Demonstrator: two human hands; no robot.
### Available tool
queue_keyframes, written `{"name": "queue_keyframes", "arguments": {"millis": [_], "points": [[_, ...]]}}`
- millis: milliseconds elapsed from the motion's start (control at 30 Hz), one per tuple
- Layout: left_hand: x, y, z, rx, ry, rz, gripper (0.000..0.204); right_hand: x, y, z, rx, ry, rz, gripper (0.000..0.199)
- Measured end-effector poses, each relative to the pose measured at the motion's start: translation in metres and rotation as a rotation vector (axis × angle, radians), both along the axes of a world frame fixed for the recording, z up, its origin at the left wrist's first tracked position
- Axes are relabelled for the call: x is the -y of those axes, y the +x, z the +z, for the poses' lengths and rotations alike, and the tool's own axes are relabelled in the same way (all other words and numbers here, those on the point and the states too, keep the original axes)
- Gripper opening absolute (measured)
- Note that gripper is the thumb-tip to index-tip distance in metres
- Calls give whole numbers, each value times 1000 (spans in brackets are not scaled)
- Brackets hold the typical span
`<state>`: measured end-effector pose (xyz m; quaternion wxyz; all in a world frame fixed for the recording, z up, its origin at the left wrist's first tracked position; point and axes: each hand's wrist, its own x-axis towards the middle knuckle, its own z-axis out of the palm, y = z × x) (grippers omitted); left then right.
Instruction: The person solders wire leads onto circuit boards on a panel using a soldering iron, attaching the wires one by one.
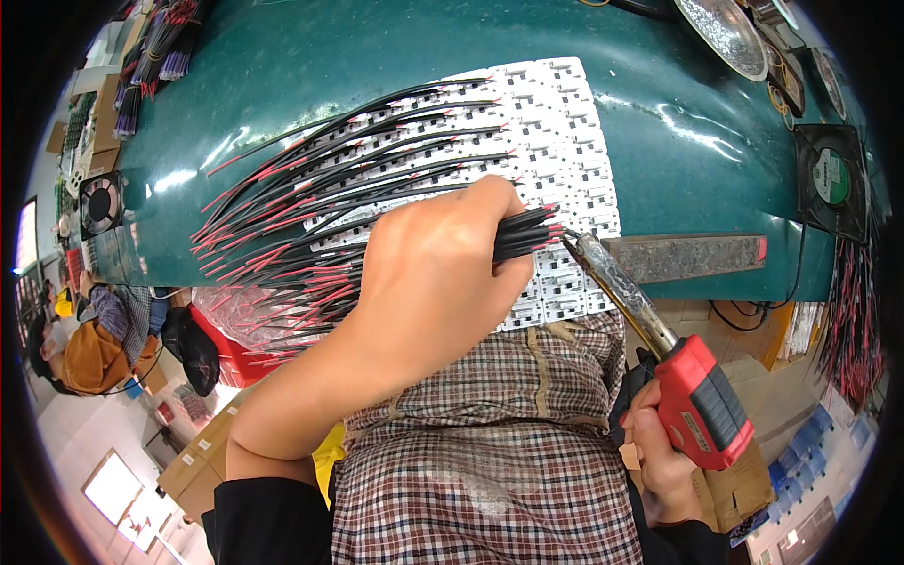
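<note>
My left hand (433, 254) is closed round a bundle of black wires (525, 234) with red tips, held over a white circuit board panel (556, 122). Many more black wires (282, 202) fan out to the left from rows on the panel, their red ends loose. In my right hand (659, 447) is a red and black soldering gun (702, 405), gripped by its lower end. Its metal barrel (626, 292) slants up to the left, and the tip is close beside the ends of the wires in my left hand. Whether it touches them I cannot tell.
A dark bar (692, 257) lies right of the panel on the green table (697, 179). One fan (829, 174) stands far right, another fan (100, 203) at the left edge. Wire bundles (160, 52) lie at the back left, a metal dish (725, 38) at the back right.
</note>
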<state>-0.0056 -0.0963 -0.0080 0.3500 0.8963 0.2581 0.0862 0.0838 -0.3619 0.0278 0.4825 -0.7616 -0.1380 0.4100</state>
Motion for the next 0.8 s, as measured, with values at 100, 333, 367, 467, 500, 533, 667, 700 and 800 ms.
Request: {"name": "queue_keyframes", "arguments": {"millis": [100, 333, 367, 467, 500, 533, 667, 700, 800], "points": [[-6, -4, -1, 9, -112, 3, 13, 0, 0, 1, -18, -25, 3, 10], [-4, -5, 6, 82, 211, -18, 13, -1, 0, 3, -28, -10, -6, 12], [-4, -4, 8, 82, 212, -19, 13, -1, -1, 3, -19, -14, -33, 11], [-4, -3, 17, 149, 269, 40, 12, 6, -3, 0, 66, 14, -17, 12], [-2, -6, 21, 130, 196, 48, 13, 9, -2, 0, 66, 14, -17, 12], [0, -8, 24, 110, 122, 55, 14, 13, -1, -1, 62, 24, 21, 14], [13, -8, 19, -77, -68, 58, 13, 25, -6, -5, 19, -5, 54, 21], [16, -11, 11, -47, -7, 59, 15, 26, -5, -5, 17, -6, 56, 21], [19, -15, 2, -52, 51, 61, 14, 28, -2, -7, 67, -90, 124, 21]]}}
